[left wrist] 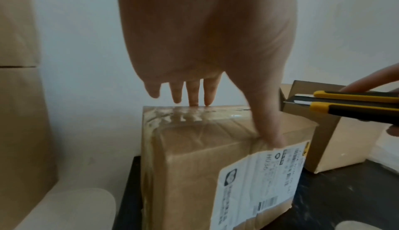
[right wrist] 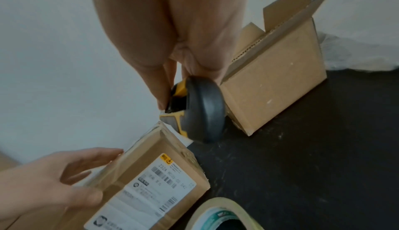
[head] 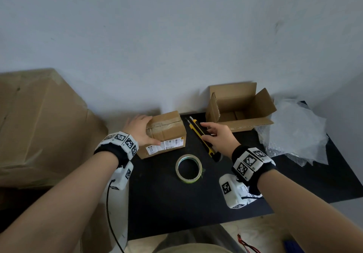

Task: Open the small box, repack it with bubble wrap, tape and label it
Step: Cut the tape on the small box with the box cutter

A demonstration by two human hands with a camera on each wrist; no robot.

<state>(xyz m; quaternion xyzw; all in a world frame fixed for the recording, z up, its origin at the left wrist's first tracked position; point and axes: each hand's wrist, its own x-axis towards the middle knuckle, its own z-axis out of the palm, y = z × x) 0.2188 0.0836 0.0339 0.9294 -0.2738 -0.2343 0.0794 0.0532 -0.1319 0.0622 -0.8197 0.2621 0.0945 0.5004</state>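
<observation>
The small taped cardboard box [head: 169, 133] with a white shipping label [head: 167, 145] sits on the black table [head: 196, 203]. My left hand [head: 146, 131] holds its left end, fingers over the far top edge and thumb pressed on the near edge above the label [left wrist: 270, 174]. My right hand [head: 212, 133] grips a yellow and black utility knife [head: 198, 130] just right of the box, its tip pointing away from me. In the left wrist view the knife [left wrist: 349, 107] hangs beside the box [left wrist: 205, 165], a little above its top. A tape roll [head: 189, 169] lies flat in front.
An empty open cardboard box [head: 241, 107] stands at the back right against the wall. Crumpled bubble wrap [head: 294, 135] lies at the right edge of the table. A large cardboard box [head: 39, 127] fills the left side.
</observation>
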